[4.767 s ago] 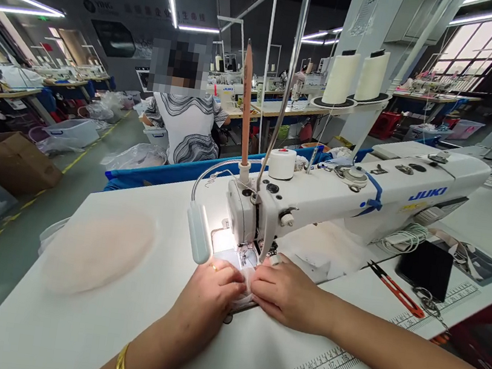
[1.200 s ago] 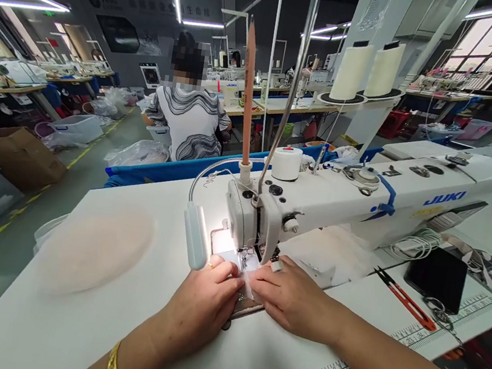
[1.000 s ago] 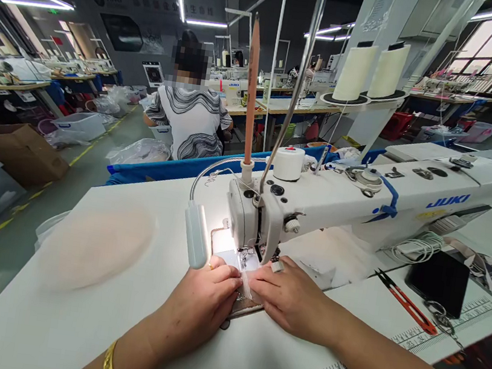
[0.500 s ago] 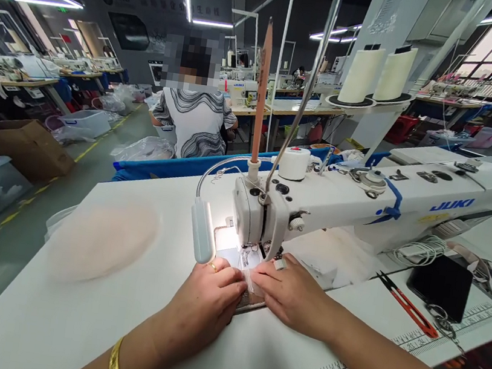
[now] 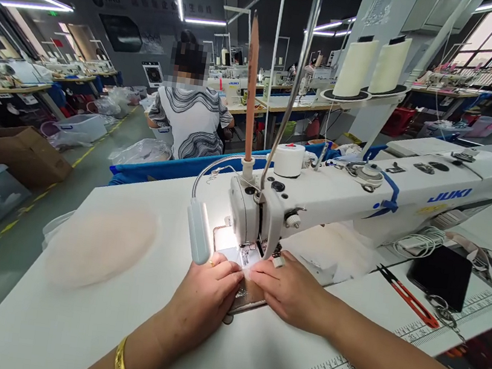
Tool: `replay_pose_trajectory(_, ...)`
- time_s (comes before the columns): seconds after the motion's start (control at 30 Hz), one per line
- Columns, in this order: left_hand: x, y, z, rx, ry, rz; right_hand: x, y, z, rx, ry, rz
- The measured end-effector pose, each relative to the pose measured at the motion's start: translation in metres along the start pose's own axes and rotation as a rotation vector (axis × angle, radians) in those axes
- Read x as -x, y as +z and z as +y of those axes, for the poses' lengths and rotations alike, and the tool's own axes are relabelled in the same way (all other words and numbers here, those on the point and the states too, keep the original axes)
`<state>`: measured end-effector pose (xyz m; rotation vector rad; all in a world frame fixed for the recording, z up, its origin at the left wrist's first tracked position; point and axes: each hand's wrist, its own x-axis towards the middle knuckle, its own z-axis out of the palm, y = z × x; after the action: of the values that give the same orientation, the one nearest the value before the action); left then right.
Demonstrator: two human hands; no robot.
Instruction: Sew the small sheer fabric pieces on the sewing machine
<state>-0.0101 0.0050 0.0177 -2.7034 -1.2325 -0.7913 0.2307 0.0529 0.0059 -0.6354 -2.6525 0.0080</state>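
Note:
Both hands are at the front of a white JUKI sewing machine (image 5: 337, 188), close before its presser foot (image 5: 249, 253). My left hand (image 5: 208, 289), with a ring and a gold bangle, has its fingers bent and the tips pressed down at the left of a small strip of sheer pale fabric (image 5: 247, 272). From the right, my right hand (image 5: 293, 289) pinches the same strip, fingertips together. Most of the strip is hidden by the fingers. Below the fingertips the metal needle plate (image 5: 250, 300) shows. A lit lamp (image 5: 197, 233) hangs just above my left hand.
Sheer peach fabric (image 5: 100, 243) lies on the table at left, more (image 5: 333, 248) behind the machine arm. Red thread snips (image 5: 411, 296), a black phone (image 5: 441, 276) and keys sit at right. A pencil (image 5: 251, 87) stands on the machine head. A co-worker (image 5: 190, 109) sits ahead.
My fingertips and the sheer strip have moved slightly toward the presser foot, baring more of the metal plate. The whole view has shifted a little.

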Motion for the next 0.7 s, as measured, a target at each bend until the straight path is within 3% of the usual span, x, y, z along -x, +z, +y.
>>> replay_pose_trajectory(0.37, -0.005, 0.005, -0.015, 0.062, -0.086, -0.034, -0.007, 0.008, 0.005, 0.095, 0.081, 0.075)
replay_pose_trajectory(0.57, -0.022, 0.010, -0.039, 0.357, -0.537, 0.088, -0.011, 0.005, 0.004, 0.077, 0.114, 0.092)
replay_pose_trajectory(0.7, -0.052, 0.021, -0.060, 0.483, -0.613, 0.132, -0.013, 0.003, 0.004, 0.031, 0.140, 0.035)
